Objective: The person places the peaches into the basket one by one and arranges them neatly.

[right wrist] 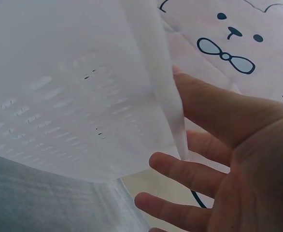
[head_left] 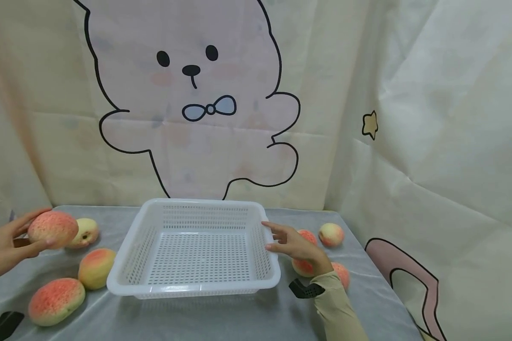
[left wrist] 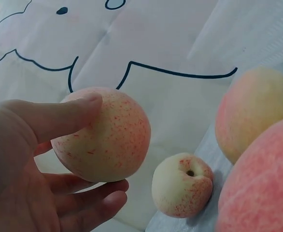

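Your left hand (head_left: 6,248) is grasping a speckled peach (head_left: 53,229) above the grey tabletop (head_left: 187,322), thumb on top, fingers under. Pale peach (head_left: 87,231) sits just beside it, farther right. Nearer you, a big red peach (head_left: 56,302) lies with a yellow-red peach (head_left: 96,269) right next to it, close to the basket's left side. White slotted basket (head_left: 202,258) takes the middle, open side up. Your right hand (head_left: 297,246) grips the basket's right rim, thumb and fingers on either side of it. Around and partly behind that hand: more peaches (head_left: 331,235), some half hidden by hand and sleeve (head_left: 339,308). Back: curtain with bear drawing (head_left: 209,156); yellow star (head_left: 370,125) to its right.
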The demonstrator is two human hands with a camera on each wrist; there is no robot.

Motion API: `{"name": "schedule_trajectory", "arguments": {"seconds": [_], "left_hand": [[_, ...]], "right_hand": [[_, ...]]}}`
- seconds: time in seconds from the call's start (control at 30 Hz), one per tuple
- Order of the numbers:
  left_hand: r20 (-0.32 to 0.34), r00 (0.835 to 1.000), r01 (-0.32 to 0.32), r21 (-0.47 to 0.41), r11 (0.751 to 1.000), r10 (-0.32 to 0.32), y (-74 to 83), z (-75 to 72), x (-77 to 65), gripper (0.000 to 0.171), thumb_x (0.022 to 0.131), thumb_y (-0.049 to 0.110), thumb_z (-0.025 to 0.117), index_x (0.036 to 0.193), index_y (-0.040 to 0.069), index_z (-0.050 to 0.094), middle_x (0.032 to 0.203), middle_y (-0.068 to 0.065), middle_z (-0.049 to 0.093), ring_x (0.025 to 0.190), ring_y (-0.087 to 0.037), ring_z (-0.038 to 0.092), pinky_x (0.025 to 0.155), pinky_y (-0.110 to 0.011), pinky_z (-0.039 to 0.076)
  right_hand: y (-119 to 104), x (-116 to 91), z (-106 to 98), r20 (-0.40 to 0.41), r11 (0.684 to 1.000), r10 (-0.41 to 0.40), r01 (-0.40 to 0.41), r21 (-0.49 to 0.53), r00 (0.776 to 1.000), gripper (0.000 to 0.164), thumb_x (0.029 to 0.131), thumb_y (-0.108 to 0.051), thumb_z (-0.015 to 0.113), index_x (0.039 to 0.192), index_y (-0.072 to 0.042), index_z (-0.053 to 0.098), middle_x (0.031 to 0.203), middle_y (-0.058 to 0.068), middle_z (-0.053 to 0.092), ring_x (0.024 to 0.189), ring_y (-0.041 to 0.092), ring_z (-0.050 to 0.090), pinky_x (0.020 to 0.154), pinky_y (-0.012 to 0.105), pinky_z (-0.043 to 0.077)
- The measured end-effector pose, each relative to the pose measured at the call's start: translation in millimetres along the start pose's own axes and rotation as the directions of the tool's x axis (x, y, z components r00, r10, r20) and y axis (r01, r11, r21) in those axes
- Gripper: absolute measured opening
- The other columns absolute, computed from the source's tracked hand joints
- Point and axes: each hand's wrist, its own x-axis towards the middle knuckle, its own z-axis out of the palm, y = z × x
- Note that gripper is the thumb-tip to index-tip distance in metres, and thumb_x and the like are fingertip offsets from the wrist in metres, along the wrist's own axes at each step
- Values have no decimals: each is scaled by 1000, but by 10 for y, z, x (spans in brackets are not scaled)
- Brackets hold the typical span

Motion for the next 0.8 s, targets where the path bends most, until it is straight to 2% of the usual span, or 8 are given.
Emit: {"name": "schedule_trajectory", "arguments": {"seconds": [0.07, 0.17, 0.23, 0.3, 0.4, 0.57, 0.73, 0.8], "left_hand": [[16, 1000, -13, -9, 1000, 13, 74, -1, 16, 90, 100, 14, 63, 163, 28, 0, 132, -53, 36, 75, 21, 48, 57, -20, 51], [80, 997, 17, 7, 1000, -18, 189, -21, 59, 89, 102, 22, 61, 164, 19, -4, 138, -52, 31, 82, 2, 64, 60, -20, 52], [129, 990, 48, 25, 999, -51, 259, -25, 89, 89, 104, 27, 59, 163, 12, -5, 142, -50, 28, 90, -20, 71, 62, -22, 52], [173, 982, 72, 47, 996, -79, 327, -22, 120, 89, 104, 33, 56, 161, 5, -6, 145, -48, 26, 98, -42, 67, 64, -24, 53], [202, 976, 67, 61, 996, -78, 406, 9, 160, 88, 104, 36, 55, 160, -2, -1, 145, -46, 27, 107, -52, 62, 67, -30, 53], [195, 980, 12, 66, 998, -25, 485, 88, 230, 86, 101, 37, 62, 160, 0, 11, 144, -41, 36, 107, -49, 63, 67, -31, 54], [174, 981, -87, 23, 996, 81, 565, 183, 324, 85, 95, 30, 71, 159, 3, 22, 143, -32, 46, 96, -10, 68, 66, -21, 53], [177, 978, -113, 14, 993, 109, 623, 206, 367, 85, 95, 29, 72, 159, 3, 23, 143, -33, 46, 98, -16, 70, 66, -21, 54]], "right_hand": [[2, 6, -1, -8, 1000, 8, -8, 4, 1000, 76, 98, -19, 68, 161, -10, 26, 151, 20, 51, 135, 45, 53, 101, 52, 54], [8, 16, -4, -17, 1000, 14, -14, 13, 1000, 76, 98, -17, 68, 161, -11, 27, 151, 20, 51, 132, 44, 56, 100, 51, 55], [13, 18, -7, -22, 1000, 13, -12, 22, 1000, 76, 97, -16, 68, 161, -10, 27, 151, 21, 51, 132, 43, 56, 99, 50, 55], [19, 17, -14, -26, 1000, 7, -6, 29, 1000, 76, 97, -15, 68, 161, -9, 27, 151, 21, 50, 133, 43, 55, 99, 49, 56], [36, 16, -24, -23, 999, -12, 13, 33, 1000, 75, 97, -15, 68, 160, -7, 28, 149, 24, 51, 132, 43, 56, 99, 49, 56], [53, 18, -19, -3, 999, -27, 27, 22, 1000, 71, 98, -19, 68, 158, -5, 31, 149, 23, 52, 132, 40, 56, 104, 51, 52], [57, 17, 10, -12, 1000, -4, 4, 23, 1000, 67, 97, -21, 69, 155, -8, 37, 147, 20, 54, 131, 36, 57, 104, 49, 52], [66, 16, 17, -13, 999, -6, 6, 42, 1000, 66, 97, -20, 69, 154, -7, 37, 146, 22, 54, 127, 35, 59, 101, 47, 54]]}}
